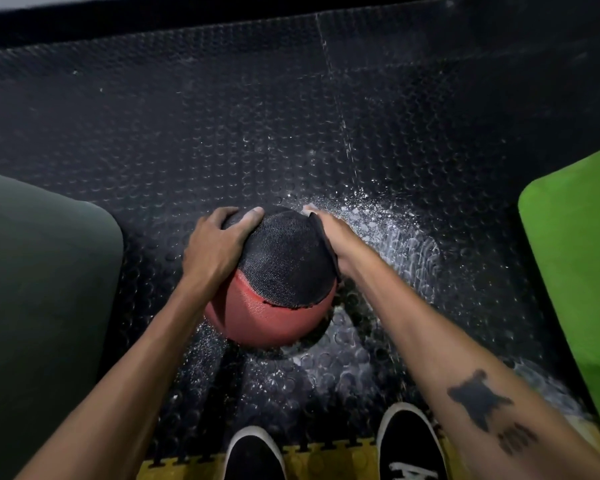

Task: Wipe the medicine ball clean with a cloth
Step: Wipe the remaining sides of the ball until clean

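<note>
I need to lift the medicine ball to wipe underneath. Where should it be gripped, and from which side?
Cup the medicine ball low on its bare red curve, one palm on each side. It is round with no handle, so only opposed palms hold it. The left hand already grips the upper left; the right hand presses the dark cloth draped over the top.

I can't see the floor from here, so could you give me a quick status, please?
Left hand grips medicine ball. Right hand presses dark cloth over its top. White powder on floor; nothing blocking.
</note>
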